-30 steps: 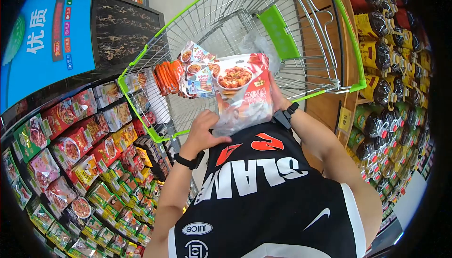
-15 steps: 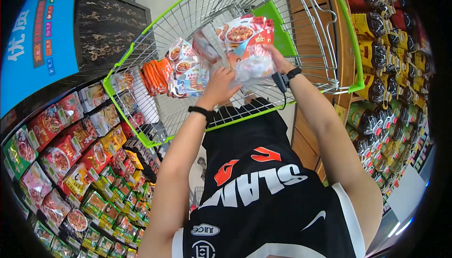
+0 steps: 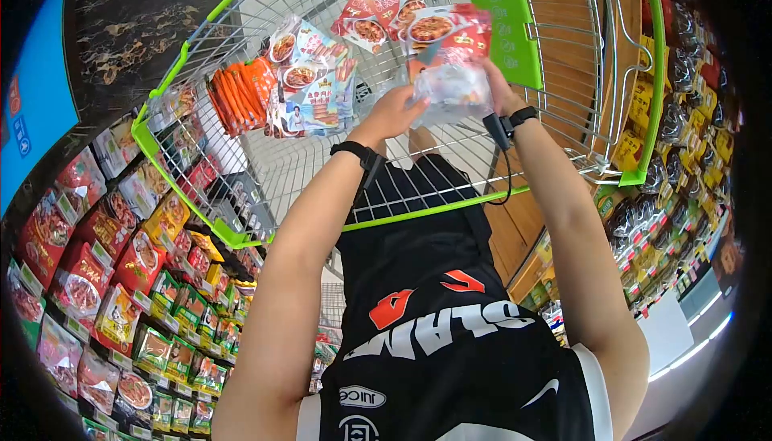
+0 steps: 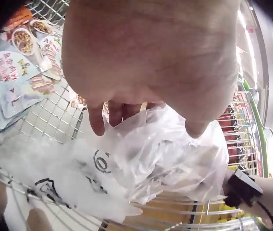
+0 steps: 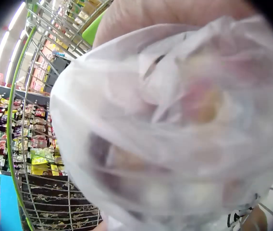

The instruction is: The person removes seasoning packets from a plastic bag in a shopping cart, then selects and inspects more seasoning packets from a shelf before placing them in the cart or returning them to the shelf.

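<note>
so both hands are over the shopping cart [image 3: 193, 216]: the left hand [image 3: 396, 111] and right hand [image 3: 500, 91] each have fingers curled on one clear plastic bag [image 3: 450, 87], with two red food packets [image 3: 438, 31] bunched above it. further left inside the cart lie one blue packet [image 3: 314, 79] and one orange bundle [image 3: 237, 95].

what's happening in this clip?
A person in a supermarket aisle holds a thin plastic bag with red food packets in it over a green-rimmed shopping cart. The left hand and right hand both grip the bag. More packets and an orange pack already lie in the cart. Shelves of goods line both sides.
</note>
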Demonstrator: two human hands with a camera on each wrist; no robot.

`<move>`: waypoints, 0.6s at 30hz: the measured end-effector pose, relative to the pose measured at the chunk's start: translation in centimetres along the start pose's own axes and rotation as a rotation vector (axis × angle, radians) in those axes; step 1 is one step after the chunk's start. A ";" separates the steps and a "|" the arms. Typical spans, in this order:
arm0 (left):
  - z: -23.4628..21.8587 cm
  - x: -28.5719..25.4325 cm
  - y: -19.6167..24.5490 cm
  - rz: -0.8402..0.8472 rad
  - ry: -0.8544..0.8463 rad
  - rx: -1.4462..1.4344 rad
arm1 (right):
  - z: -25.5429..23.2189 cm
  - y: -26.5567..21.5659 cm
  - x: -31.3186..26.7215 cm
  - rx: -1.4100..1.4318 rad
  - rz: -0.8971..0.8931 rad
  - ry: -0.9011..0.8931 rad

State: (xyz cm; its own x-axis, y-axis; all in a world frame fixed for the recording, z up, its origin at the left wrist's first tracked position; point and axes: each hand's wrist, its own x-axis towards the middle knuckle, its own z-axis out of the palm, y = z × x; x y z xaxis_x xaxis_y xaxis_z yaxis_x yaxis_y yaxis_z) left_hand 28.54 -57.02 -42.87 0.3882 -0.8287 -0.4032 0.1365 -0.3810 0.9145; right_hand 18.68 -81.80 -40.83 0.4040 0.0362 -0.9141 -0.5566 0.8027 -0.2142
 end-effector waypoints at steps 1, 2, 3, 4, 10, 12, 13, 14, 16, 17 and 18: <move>-0.2 -0.3 0.1 0.009 0.021 -0.007 | 0.1 0.2 0.5 -0.001 0.102 -0.017; -0.5 -0.5 0.2 0.019 0.042 -0.013 | 0.0 0.5 0.9 -0.045 0.113 -0.001; -0.8 -0.5 0.1 0.014 0.029 0.024 | 0.7 0.6 1.0 -0.090 0.123 0.014; -1.1 -0.4 -0.1 0.009 0.017 0.061 | 1.3 0.6 1.1 -0.136 0.134 0.029; -1.0 0.6 -1.1 0.041 -0.003 0.251 | 1.6 1.1 3.8 -0.008 0.124 0.002; 0.2 1.2 -1.7 0.088 0.015 0.252 | 1.0 0.9 4.7 0.001 0.075 0.008; 0.9 1.6 -1.9 0.131 0.039 0.253 | 1.0 0.4 4.9 -0.001 0.040 0.033; 1.6 1.9 -2.1 0.173 0.062 0.253 | 0.9 0.1 5.0 0.000 0.006 0.060; 3.3 3.0 -3.0 0.141 0.059 0.185 | 1.7 -0.6 5.0 0.076 0.060 0.057; 3.9 3.3 -3.6 0.125 0.059 0.149 | 1.9 -0.7 4.9 0.113 0.086 0.056; 4.0 3.4 -3.5 0.038 0.019 0.108 | 1.4 -0.5 5.1 0.121 0.077 0.081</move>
State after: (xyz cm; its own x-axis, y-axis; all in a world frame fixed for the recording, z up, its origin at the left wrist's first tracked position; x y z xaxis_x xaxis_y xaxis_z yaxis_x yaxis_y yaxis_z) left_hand 25.75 -60.19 -47.59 0.4084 -0.8359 -0.3667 0.0225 -0.3924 0.9195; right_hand 22.04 -81.15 -44.85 0.3004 0.0563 -0.9521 -0.4906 0.8652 -0.1037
